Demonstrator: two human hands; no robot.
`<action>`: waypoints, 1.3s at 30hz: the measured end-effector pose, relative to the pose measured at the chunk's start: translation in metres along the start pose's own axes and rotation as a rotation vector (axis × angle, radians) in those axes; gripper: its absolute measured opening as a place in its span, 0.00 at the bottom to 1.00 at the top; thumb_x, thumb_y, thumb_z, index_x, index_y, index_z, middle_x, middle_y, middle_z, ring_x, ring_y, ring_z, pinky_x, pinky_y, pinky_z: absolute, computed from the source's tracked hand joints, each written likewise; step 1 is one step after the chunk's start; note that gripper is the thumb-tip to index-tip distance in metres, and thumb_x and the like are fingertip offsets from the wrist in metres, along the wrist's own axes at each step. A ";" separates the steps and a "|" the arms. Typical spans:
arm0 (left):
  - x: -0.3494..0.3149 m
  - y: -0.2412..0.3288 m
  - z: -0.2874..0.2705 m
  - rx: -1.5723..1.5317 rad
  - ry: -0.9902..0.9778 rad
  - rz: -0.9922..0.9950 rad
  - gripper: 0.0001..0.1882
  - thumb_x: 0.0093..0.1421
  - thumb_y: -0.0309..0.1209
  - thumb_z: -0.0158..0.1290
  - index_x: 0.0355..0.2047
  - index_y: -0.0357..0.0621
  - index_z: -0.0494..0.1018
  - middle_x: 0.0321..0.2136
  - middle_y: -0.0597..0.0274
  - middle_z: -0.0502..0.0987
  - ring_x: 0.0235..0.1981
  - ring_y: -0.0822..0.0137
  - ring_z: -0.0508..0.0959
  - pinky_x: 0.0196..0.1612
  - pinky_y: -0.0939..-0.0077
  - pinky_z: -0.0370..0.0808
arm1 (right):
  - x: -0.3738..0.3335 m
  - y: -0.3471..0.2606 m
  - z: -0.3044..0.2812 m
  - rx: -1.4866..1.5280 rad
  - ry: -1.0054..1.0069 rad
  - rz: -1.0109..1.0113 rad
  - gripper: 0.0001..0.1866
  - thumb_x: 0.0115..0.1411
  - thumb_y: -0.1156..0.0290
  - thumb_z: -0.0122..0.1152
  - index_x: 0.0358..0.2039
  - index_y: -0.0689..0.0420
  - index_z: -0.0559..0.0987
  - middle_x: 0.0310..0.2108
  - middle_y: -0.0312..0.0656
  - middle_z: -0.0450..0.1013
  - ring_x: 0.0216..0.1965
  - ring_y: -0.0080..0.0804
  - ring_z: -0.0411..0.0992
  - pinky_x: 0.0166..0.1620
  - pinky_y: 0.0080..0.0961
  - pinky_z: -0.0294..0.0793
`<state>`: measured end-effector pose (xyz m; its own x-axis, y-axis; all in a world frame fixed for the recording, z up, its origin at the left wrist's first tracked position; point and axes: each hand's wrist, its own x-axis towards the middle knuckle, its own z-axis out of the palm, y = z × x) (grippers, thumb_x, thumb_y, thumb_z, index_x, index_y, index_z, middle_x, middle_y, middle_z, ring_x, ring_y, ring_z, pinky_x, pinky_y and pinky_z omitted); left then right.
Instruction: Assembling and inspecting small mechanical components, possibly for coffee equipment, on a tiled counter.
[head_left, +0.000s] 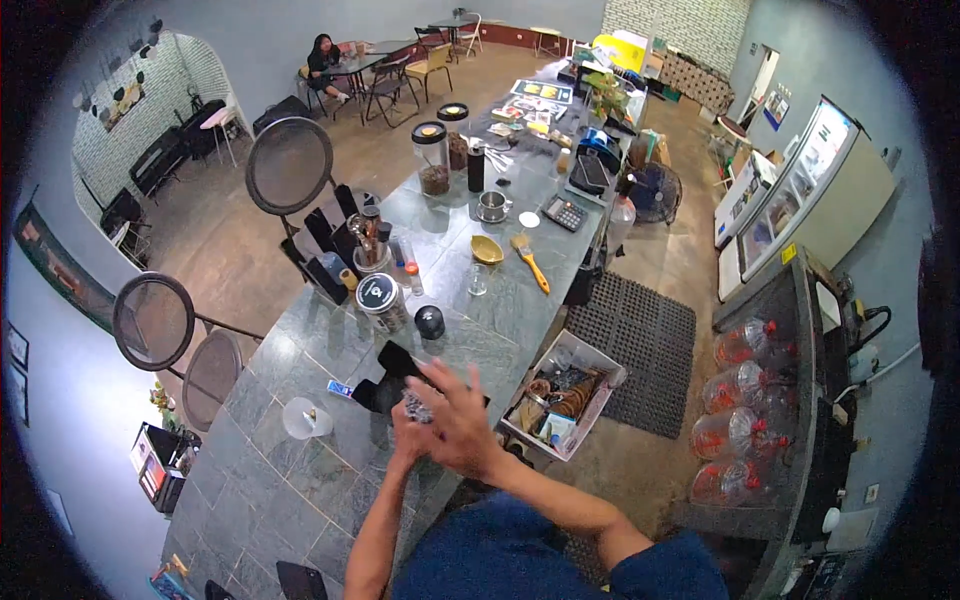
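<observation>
Close together above the near end of a grey stone-tiled table (320,492), a person's bare hands meet over a small silvery thing (417,406). The left hand (405,438) has its fingers closed around it; the right hand (462,428) arches over from the right, fingers spread wide, though whether they touch it cannot be told. What shows between the hands is bright, mottled grey and shiny. Mostly hidden, it gives no clear long axis or pointing direction. Just beyond sits a black thing (374,396), one dark flap angled toward the upper left, a blue-and-white packet (340,388) beside it. A translucent cup (303,420) stands to the left; a white box (590,424) of oddments lies off the table's right edge. Farther along are a black-lidded jar (379,297), a yellow-handled brush (538,270) and a calculator (565,212). A person sits at the back (320,64).
</observation>
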<state>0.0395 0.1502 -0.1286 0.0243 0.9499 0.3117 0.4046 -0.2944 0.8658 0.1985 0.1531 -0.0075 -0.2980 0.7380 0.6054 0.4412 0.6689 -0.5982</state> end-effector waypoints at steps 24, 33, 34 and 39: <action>0.027 0.029 0.019 0.388 0.074 -0.281 0.27 0.56 0.48 0.62 0.46 0.40 0.72 0.41 0.49 0.79 0.54 0.45 0.77 0.61 0.49 0.72 | -0.401 0.546 0.034 -0.138 -0.118 1.236 0.23 0.63 0.73 0.53 0.58 0.64 0.78 0.52 0.63 0.78 0.57 0.65 0.72 0.63 0.49 0.70; 0.037 0.036 0.016 0.231 -0.016 -0.290 0.19 0.57 0.36 0.64 0.46 0.40 0.75 0.47 0.49 0.81 0.52 0.53 0.81 0.57 0.58 0.76 | -0.268 0.454 -0.080 -0.444 0.384 0.876 0.28 0.68 0.80 0.57 0.68 0.62 0.69 0.50 0.54 0.81 0.50 0.47 0.80 0.54 0.36 0.77; 0.034 0.031 0.013 0.118 -0.023 -0.307 0.18 0.57 0.33 0.65 0.45 0.41 0.76 0.48 0.49 0.80 0.53 0.54 0.80 0.56 0.61 0.77 | -0.240 0.426 -0.096 -0.337 0.404 0.884 0.29 0.69 0.81 0.57 0.70 0.62 0.67 0.51 0.52 0.82 0.49 0.40 0.81 0.50 0.28 0.80; 0.035 0.039 0.005 -0.123 -0.070 -0.342 0.15 0.61 0.25 0.63 0.48 0.44 0.76 0.48 0.56 0.79 0.55 0.61 0.77 0.59 0.63 0.73 | -0.066 0.209 -0.131 0.397 0.680 0.820 0.23 0.69 0.83 0.60 0.63 0.62 0.71 0.47 0.52 0.83 0.43 0.34 0.83 0.46 0.28 0.82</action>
<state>0.0605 0.1722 -0.0856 -0.0294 0.9992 -0.0271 0.2875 0.0344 0.9572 0.4216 0.2330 -0.1034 0.5318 0.8458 0.0419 -0.0440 0.0769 -0.9961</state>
